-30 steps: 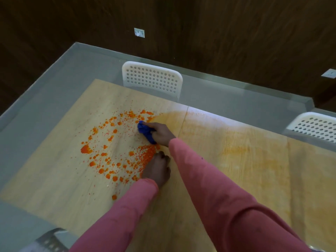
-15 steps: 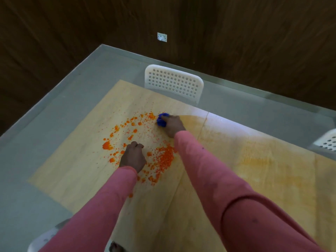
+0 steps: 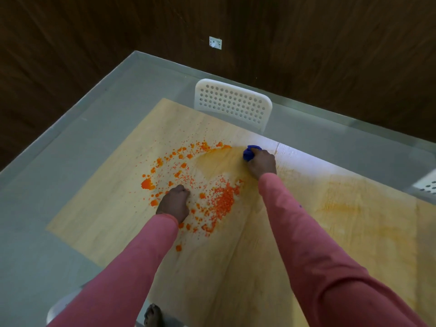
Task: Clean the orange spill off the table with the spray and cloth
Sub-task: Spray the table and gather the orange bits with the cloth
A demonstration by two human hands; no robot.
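Left hand (image 3: 174,204) planted as a fist on the wooden worktop (image 3: 306,232), its grip curled on nothing, right among the orange spill (image 3: 207,192). Further out, right hand (image 3: 262,162) clamps the balled blue cloth (image 3: 250,153) at the spill's far edge. Beyond, a white chair (image 3: 232,103).

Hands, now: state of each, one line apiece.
Left hand: closed in a fist, knuckles resting on the table in the orange spill; nothing visible in it.
Right hand: closed on the blue cloth, pressing it to the table.
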